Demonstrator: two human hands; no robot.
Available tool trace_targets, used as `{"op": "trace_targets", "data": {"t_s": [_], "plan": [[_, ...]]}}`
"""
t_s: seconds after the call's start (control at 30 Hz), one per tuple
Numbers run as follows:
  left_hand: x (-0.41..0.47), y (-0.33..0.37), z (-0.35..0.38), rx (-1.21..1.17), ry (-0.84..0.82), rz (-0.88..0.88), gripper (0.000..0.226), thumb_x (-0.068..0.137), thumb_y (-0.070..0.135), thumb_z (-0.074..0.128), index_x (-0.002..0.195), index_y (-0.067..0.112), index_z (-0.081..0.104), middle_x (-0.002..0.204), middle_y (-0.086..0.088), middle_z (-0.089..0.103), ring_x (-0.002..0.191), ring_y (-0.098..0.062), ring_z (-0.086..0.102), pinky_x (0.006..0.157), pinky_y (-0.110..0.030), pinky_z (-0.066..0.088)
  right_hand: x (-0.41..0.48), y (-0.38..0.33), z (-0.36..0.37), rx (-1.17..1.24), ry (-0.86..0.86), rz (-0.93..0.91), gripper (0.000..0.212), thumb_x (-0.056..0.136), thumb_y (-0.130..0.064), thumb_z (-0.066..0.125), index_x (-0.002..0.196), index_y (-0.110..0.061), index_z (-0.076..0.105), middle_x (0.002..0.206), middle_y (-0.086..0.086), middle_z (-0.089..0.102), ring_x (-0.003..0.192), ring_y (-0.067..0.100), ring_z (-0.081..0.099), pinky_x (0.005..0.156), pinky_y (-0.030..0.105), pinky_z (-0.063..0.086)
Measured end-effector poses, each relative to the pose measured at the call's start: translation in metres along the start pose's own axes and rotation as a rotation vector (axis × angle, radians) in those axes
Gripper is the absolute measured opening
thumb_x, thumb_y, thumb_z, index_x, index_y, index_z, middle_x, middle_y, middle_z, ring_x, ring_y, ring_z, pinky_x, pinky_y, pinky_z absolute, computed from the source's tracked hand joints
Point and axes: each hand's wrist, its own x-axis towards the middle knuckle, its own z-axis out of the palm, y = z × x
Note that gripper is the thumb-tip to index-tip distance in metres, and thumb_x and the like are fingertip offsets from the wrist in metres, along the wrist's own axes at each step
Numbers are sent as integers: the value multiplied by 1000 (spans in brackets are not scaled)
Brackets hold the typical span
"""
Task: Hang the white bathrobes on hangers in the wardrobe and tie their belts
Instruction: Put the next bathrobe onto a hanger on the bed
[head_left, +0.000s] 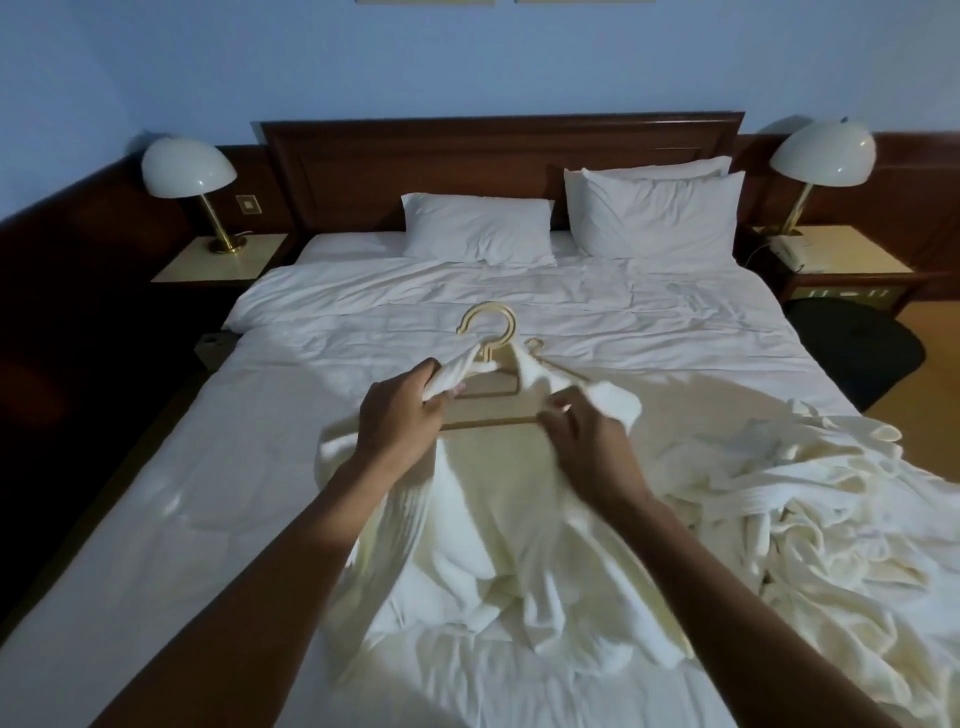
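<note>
Left grip (402, 410), right grip (582, 436) clutch bathrobe (493, 519) collar over hanger (488, 332), bed (156, 519) centre; second bathrobe (805, 519) heaped at right edge. Hanging, belts outstanding.

Readable text: none was legible anywhere in the frame.
Wall plate (250, 203): at upper left; any marking on it was too small to read.
Telephone (788, 251): at right; its keys and labels were too blurred to read.
</note>
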Motion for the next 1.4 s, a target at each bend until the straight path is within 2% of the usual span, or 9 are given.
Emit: {"op": "trace_targets", "data": {"t_s": [0.13,0.23,0.3,0.5,0.63,0.83,1.1,1.27,1.4], "plan": [[5,6,-16,-139,-84,46,40,89,58,68,79,21,56,66,-2,63,65,-12,60,63,-28,43,-17,5,0,10,-112,-154,20,94,-9,67,105,-22,77,96,-14,75,85,3,68,84,33,56],[1,8,-23,-226,-149,68,31,88,45,76,77,20,60,73,1,66,67,-6,60,63,-25,42,-3,8,-21,-176,209,-251,35,84,-31,80,115,-22,66,109,-7,66,101,17,57,89,39,49],[0,11,-20,-221,-185,109,32,86,47,78,79,20,61,70,4,65,65,-10,59,62,-29,43,8,4,-25,-374,45,-256,58,83,-50,76,131,-24,55,124,0,60,116,24,51,94,41,42],[-7,7,-1,-71,102,289,28,81,45,81,99,26,71,85,13,61,83,-12,57,74,-35,48,17,3,-11,-124,-149,-161,12,93,-36,69,95,-26,63,81,-10,62,87,28,64,74,35,46],[-23,-21,16,-47,238,-35,100,76,57,83,156,24,32,159,-7,33,148,-25,29,114,-43,26,29,-2,-20,-25,-69,-118,15,92,-31,71,86,-17,66,69,-8,61,69,8,56,68,32,44],[-23,-55,52,-467,-26,-503,147,46,73,91,161,34,7,165,4,29,147,-12,36,123,-47,28,58,-44,-76,101,8,-164,36,96,-33,67,64,-30,49,58,-14,46,56,2,40,56,27,32],[34,64,92,-597,-559,-224,112,56,66,92,143,17,41,135,3,60,121,-12,58,105,-15,38,133,-125,-129,132,253,-203,36,92,-38,68,66,-16,55,63,-8,49,58,9,45,58,31,37],[17,103,157,-611,-316,-240,117,34,88,84,133,35,52,116,15,74,110,-8,68,97,-32,55,151,-150,-132,469,323,-103,29,92,-31,70,77,-7,65,69,-1,57,65,12,55,62,32,45],[45,104,139,-677,-205,-405,57,66,39,89,115,18,67,106,-4,76,100,-25,72,81,-32,58,156,-146,-148,364,413,-116,30,93,-34,69,76,-10,63,69,-3,60,65,12,58,62,31,47]]}}
